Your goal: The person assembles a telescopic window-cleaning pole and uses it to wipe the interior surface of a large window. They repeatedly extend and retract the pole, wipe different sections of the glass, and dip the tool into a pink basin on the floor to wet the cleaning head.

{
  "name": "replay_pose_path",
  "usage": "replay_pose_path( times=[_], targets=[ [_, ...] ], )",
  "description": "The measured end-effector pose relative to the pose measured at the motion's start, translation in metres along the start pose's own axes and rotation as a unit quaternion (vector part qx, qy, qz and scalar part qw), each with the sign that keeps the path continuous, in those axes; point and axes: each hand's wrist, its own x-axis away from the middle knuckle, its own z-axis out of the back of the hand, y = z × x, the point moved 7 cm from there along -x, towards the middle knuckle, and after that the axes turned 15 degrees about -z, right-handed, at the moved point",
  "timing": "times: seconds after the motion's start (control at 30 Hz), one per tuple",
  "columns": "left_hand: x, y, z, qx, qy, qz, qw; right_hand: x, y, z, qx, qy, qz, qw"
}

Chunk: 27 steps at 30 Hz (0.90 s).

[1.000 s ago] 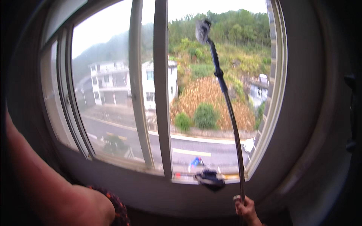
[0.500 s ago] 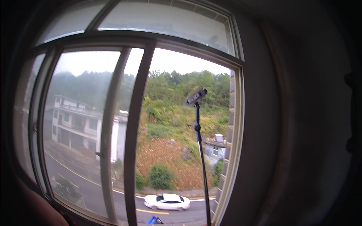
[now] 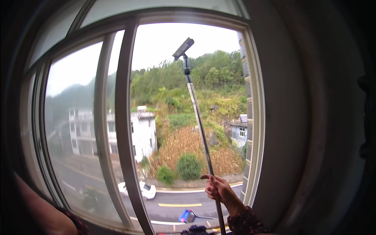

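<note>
A long-handled window squeegee rises through the open part of a sliding window, tilted to the left. Its flat dark head stands out against the sky, joined to the metal pole by a dark jointed neck. My right hand is closed round the lower pole, index finger sticking out to the left. A dark patterned sleeve covers that wrist. At the lower left, my left forearm comes in near the sliding glass pane; the dark rim hides the fingers of my left hand.
An upright frame bar borders the opening on the left, the window jamb on the right. Outside and below are a road, a white car, a blue object, white houses and a wooded hill.
The squeegee head has risen and shifted left. My right hand on the pole has come into view, and more of my left arm shows. Outside, the white car has moved left.
</note>
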Motion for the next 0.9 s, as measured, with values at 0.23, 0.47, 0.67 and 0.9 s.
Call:
replay_pose_path(
  times=[0.23,0.47,0.67,0.9],
  targets=[
    [0.128,-0.027,-0.182,0.146,0.011,0.360,0.921,-0.139,-0.131,-0.055,-0.007,-0.237,0.047,0.970],
    [0.278,0.036,-0.409,0.608,-0.011,0.588,0.534,-0.206,-0.237,-0.124,-0.001,-0.371,0.097,0.923],
    [0.246,-0.030,-0.454,0.561,0.127,0.601,0.556,-0.189,-0.254,-0.095,0.047,-0.071,0.174,0.981],
    [0.237,-0.046,-0.460,0.344,-0.058,0.493,0.797,-0.186,-0.282,-0.051,0.117,0.034,0.324,0.938]
  ],
)
